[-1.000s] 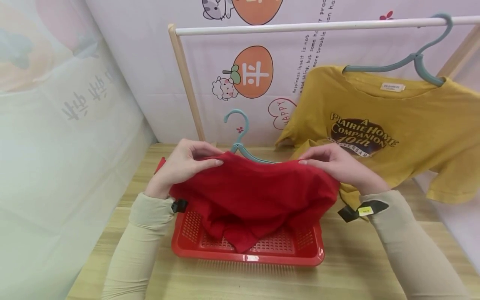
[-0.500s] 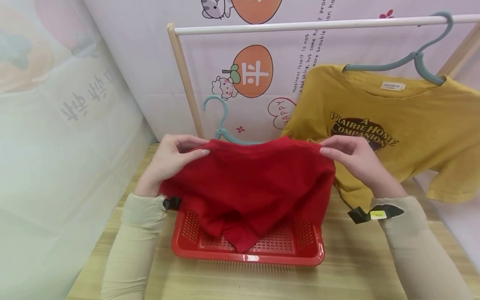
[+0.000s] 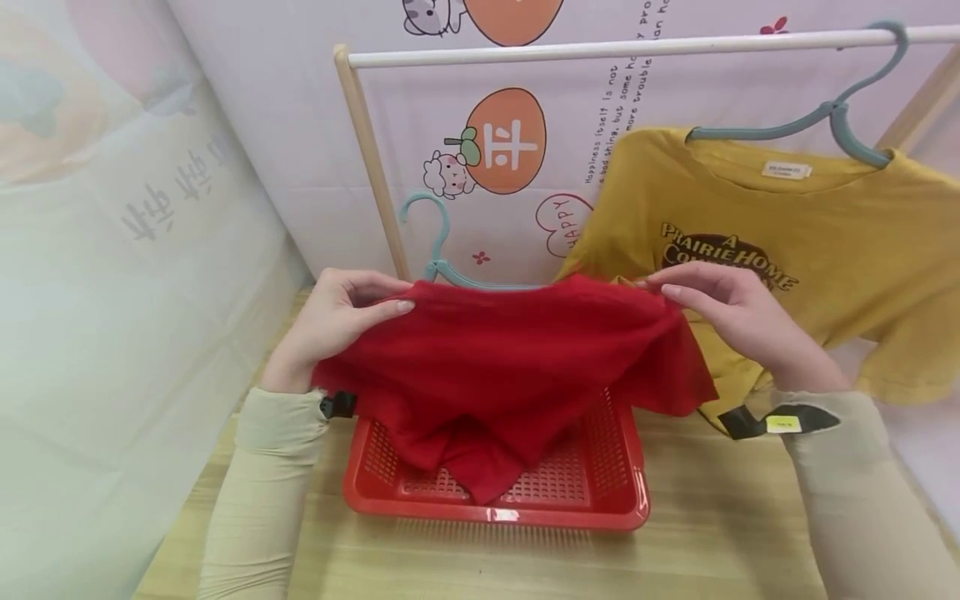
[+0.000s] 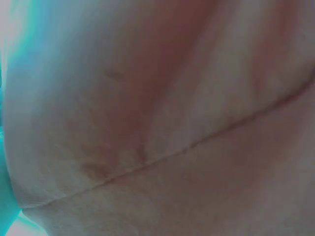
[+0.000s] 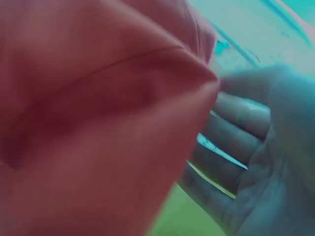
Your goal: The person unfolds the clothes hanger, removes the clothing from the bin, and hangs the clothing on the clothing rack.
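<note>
A red T-shirt point(image 3: 502, 358) is held up by its top edge, its lower part drooping into a red plastic basket point(image 3: 495, 514). My left hand point(image 3: 333, 321) pinches the shirt's upper left, close to the neck of a blue-green hanger point(image 3: 431, 225). The hanger's hook and part of its bar show above the cloth; the rest is hidden. At the shirt's right shoulder, my right hand point(image 3: 738, 317) pinches the fabric, with a short sleeve hanging below. Reddish cloth point(image 4: 162, 123) with a seam fills the left wrist view. In the right wrist view, my fingers point(image 5: 236, 132) meet a corner of the shirt.
Behind stands a rack with a white rail point(image 3: 570, 52) and a wooden post point(image 3: 371, 162). A yellow T-shirt point(image 3: 750, 200) hangs from the rail at the right on another hanger point(image 3: 780, 132). The basket sits on a wooden table point(image 3: 450, 567) beside a pale left wall point(image 3: 135, 333).
My left hand and the hanger have moved left and slightly up. My right hand has shifted right along the shirt, stretching its top edge wider and bringing the right sleeve out.
</note>
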Motion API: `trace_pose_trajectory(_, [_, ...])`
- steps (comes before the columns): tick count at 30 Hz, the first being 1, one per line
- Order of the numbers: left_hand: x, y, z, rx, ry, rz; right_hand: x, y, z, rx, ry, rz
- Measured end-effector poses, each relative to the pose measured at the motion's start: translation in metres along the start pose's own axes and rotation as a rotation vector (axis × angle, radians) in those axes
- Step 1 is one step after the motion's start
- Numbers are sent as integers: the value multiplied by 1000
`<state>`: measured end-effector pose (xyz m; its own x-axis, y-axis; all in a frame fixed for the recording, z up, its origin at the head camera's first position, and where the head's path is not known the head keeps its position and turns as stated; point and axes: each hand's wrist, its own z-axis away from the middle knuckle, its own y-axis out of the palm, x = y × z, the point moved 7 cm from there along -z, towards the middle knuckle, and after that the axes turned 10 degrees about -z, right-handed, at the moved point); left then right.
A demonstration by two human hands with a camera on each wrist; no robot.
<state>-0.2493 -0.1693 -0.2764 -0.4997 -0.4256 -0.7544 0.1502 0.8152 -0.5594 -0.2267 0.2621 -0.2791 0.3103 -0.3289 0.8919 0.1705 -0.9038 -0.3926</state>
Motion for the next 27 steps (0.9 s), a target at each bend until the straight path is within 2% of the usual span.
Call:
trace_pose_trajectory(7, [-3, 8, -3, 8, 17, -22, 11, 20, -5, -40, -14, 31])
trace_pose_trajectory(13, [-5, 13, -5, 11, 9, -20, 15, 31, -9, -24, -35, 14])
trace_pose_trajectory(20, [-15, 32, -9, 62, 34, -25, 24, 53, -19, 75, -63, 156])
trace_pose_trajectory(27, [-23, 37, -12, 31, 31, -22, 30, 65, -19, 153, -64, 210])
